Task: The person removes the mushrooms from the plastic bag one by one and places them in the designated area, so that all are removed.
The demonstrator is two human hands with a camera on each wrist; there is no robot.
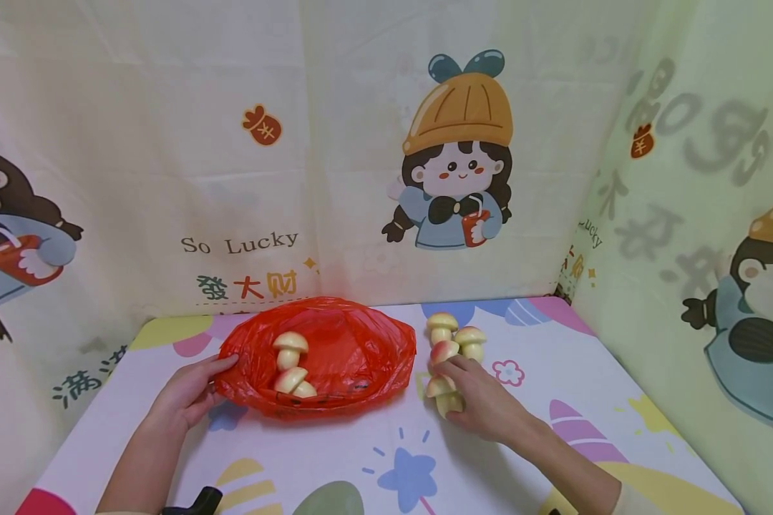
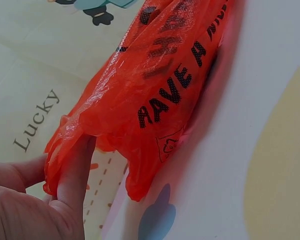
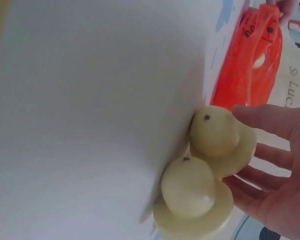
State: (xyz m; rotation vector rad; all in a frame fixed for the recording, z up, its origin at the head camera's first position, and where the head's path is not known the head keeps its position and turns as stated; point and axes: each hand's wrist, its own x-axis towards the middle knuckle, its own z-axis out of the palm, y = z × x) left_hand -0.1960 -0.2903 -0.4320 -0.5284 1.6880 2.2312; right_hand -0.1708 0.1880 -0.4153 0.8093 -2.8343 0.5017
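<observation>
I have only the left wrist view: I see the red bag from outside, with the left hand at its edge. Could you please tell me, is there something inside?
Observer: Yes, in the head view, two mushrooms show inside the red bag.
Operator: Thank you. Are there also some mushrooms outside of it?
Observer: Yes, four more mushrooms are grouped on the table, to the right of the bag.
Operator: I understand. Is anybody touching these?
Observer: Yes, the right hand grips the mushroom nearest to the person.
</observation>
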